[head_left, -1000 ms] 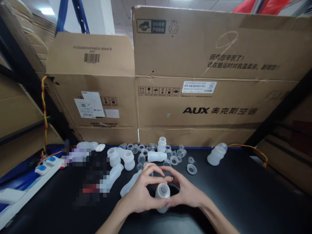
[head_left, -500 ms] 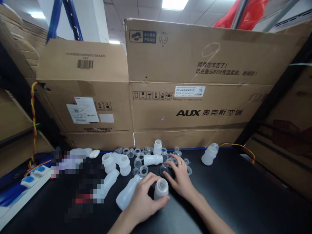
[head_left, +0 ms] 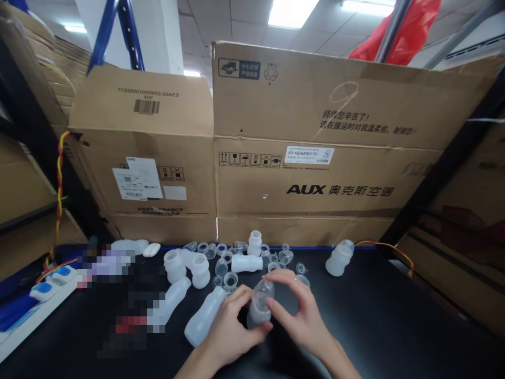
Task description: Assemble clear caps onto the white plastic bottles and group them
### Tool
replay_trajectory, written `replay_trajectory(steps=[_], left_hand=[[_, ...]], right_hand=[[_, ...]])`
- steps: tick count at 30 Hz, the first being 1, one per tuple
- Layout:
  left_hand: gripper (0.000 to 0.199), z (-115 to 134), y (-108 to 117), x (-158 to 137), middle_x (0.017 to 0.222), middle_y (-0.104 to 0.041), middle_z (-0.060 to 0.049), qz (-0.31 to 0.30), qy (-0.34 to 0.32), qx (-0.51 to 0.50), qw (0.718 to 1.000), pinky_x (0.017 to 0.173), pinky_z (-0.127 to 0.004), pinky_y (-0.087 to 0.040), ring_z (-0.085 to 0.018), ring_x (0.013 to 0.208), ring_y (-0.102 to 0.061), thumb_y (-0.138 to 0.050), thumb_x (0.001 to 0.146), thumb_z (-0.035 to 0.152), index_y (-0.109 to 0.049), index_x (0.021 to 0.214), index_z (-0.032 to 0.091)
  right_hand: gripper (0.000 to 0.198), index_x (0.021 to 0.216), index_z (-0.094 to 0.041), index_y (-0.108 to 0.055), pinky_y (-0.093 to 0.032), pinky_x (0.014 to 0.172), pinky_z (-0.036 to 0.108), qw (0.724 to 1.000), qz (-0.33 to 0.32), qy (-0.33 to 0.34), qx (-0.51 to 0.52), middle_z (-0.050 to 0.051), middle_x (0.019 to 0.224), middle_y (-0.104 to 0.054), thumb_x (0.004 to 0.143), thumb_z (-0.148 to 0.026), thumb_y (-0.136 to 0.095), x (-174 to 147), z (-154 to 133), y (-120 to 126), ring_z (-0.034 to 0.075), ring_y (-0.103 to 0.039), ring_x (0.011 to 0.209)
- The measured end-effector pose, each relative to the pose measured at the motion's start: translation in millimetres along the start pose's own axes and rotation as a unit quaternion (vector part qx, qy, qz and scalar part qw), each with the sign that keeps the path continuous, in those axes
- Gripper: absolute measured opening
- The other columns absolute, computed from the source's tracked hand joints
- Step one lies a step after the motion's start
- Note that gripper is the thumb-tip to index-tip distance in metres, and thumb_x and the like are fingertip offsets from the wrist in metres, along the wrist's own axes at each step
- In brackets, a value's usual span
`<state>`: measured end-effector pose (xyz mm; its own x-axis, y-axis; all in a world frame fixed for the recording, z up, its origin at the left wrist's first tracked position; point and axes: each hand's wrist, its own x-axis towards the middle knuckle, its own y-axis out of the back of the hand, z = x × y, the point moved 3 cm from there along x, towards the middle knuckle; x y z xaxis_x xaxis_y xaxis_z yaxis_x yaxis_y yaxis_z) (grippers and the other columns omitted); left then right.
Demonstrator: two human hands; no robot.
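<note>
My left hand (head_left: 231, 326) is wrapped round a small translucent white baby bottle (head_left: 257, 319), held upright low in the middle. My right hand (head_left: 305, 313) pinches a clear domed cap (head_left: 264, 289) at the bottle's top; I cannot tell if it is seated. Beside my left hand lies a bigger white bottle (head_left: 204, 318). Behind my hands are loose clear caps (head_left: 286, 257) and rings (head_left: 231, 279), with a bottle on its side (head_left: 246, 263) and an upright one (head_left: 254, 244). A capped bottle (head_left: 340, 259) stands apart on the right.
Open-necked bottles (head_left: 175, 267) stand left of centre, and another bottle (head_left: 173, 301) lies in front of them. A power strip (head_left: 47, 289) runs along the left edge. Cardboard (head_left: 315, 210) walls off the back of the black table (head_left: 379, 326). A yellow-red cable (head_left: 389, 241) lies back right.
My right hand has picked up a clear domed cap from among the loose parts and brought it left to the bottle's top. My left hand still holds the bottle. The view has shifted slightly.
</note>
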<state>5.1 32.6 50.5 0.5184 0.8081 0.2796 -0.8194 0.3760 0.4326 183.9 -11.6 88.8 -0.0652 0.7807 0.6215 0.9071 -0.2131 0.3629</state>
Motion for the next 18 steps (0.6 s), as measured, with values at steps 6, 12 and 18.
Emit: replay_trajectory(steps=[6,12,18], left_hand=[[0.021,1.7,-0.1,0.1,0.097,-0.067,0.000,-0.006,-0.002,-0.028,1.000,0.084,-0.029,-0.049,-0.019,0.093,-0.065,-0.074,0.075,0.016,-0.072,0.094,0.022],[0.015,-0.9,2.2,3.1,0.089,-0.068,0.001,-0.047,0.053,-0.129,0.989,0.084,-0.027,-0.045,-0.017,0.088,-0.060,-0.081,0.068,0.016,-0.077,0.082,0.020],[0.031,-13.6,-6.2,4.6,0.082,-0.074,0.000,-0.094,0.109,-0.220,0.965,0.076,-0.026,-0.052,-0.019,0.080,-0.065,-0.090,0.063,0.031,-0.080,0.087,0.015]], right_hand=[[0.029,0.127,-0.030,-0.065,-0.047,0.103,0.039,0.994,-0.100,-0.021,0.032,0.004,0.122,-0.071,0.098,-0.027,-0.068,-2.0,2.7,-4.0,0.023,-0.064,0.115],[0.034,0.130,-0.031,-0.066,-0.045,0.109,0.044,0.980,-0.157,-0.075,0.091,0.006,0.128,-0.069,0.100,-0.046,-0.070,-3.6,7.0,1.6,0.026,-0.063,0.120],[0.028,0.129,-0.033,-0.065,-0.020,0.129,0.054,0.982,-0.154,-0.064,0.092,0.002,0.126,-0.071,0.102,-0.041,-0.065,-3.6,14.5,-2.8,0.026,-0.061,0.124]])
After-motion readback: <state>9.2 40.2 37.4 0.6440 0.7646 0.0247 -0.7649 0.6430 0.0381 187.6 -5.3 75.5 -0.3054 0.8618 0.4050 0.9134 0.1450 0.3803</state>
